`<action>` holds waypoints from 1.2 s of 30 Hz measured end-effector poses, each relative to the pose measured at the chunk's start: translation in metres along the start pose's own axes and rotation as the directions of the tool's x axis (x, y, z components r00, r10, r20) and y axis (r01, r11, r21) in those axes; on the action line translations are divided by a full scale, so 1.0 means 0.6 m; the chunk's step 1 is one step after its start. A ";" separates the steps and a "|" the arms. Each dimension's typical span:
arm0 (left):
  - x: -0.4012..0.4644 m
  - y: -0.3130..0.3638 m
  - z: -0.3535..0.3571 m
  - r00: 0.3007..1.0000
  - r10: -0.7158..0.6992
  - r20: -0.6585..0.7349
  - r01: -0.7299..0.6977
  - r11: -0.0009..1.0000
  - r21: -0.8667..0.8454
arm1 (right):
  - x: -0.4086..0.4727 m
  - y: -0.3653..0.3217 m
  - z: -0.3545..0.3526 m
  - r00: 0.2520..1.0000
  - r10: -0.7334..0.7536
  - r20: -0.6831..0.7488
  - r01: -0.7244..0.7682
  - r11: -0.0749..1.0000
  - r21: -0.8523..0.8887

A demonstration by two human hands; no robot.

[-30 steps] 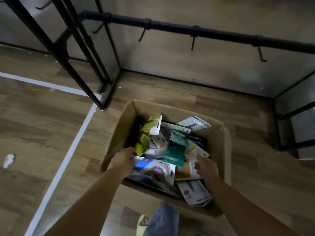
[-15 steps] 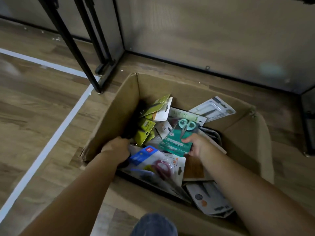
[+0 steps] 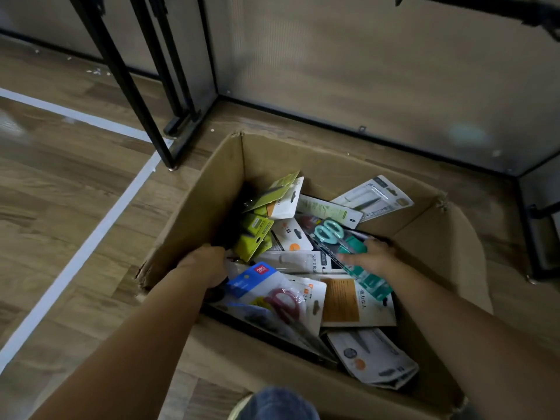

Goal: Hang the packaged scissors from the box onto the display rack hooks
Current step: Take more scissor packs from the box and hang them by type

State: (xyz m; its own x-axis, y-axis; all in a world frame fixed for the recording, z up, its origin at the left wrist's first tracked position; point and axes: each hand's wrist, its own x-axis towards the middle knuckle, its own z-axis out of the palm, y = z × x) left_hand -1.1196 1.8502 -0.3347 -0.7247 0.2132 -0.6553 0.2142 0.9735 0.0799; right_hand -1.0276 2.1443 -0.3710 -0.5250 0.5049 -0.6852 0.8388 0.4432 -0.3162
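Observation:
An open cardboard box [image 3: 212,189] on the wooden floor holds several packaged scissors. My right hand [image 3: 371,257] reaches in from the right and grips a teal scissors package [image 3: 328,231], which lies tilted on the pile in the middle. My left hand [image 3: 203,263] is at the box's left inner side with its fingers curled downward beside a blue-topped package of red scissors [image 3: 272,294]. What those fingers hold is hidden. The black bar of the display rack [image 3: 515,9] crosses the top right corner, with one hook [image 3: 397,0] just visible.
Black rack legs [image 3: 121,74] stand on the floor left of the box, and more frame [image 3: 527,237] stands on the right. A grey panel wall [image 3: 363,71] rises behind the box. White tape lines [image 3: 91,237] run across the floor. My knee [image 3: 278,404] shows at the bottom.
The view dropped closer to the box, and most of the rack bar left the frame. My right hand moved forward from the near side and took hold of the teal package. My left hand stayed put.

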 end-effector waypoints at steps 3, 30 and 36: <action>0.003 -0.001 -0.001 1.000 -0.003 -0.003 0.003 1.000 -0.003 | -0.002 0.009 0.019 0.995 -0.016 0.102 0.017 1.000 -0.013; -0.009 0.003 0.017 1.000 0.002 -0.022 -0.003 0.999 -0.038 | -0.068 0.016 0.052 0.897 -0.136 0.420 0.039 0.972 0.232; -0.078 0.009 -0.047 0.989 0.006 -0.147 -0.054 0.943 -0.327 | -0.149 -0.049 -0.018 0.974 -0.182 0.135 0.174 0.983 0.064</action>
State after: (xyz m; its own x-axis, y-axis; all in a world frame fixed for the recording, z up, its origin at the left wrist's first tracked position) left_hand -1.1031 1.8478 -0.2827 -0.8116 0.2286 -0.5376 0.0267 0.9338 0.3567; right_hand -1.0069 2.0937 -0.2933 -0.6442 0.3110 -0.6988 0.7420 0.4759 -0.4722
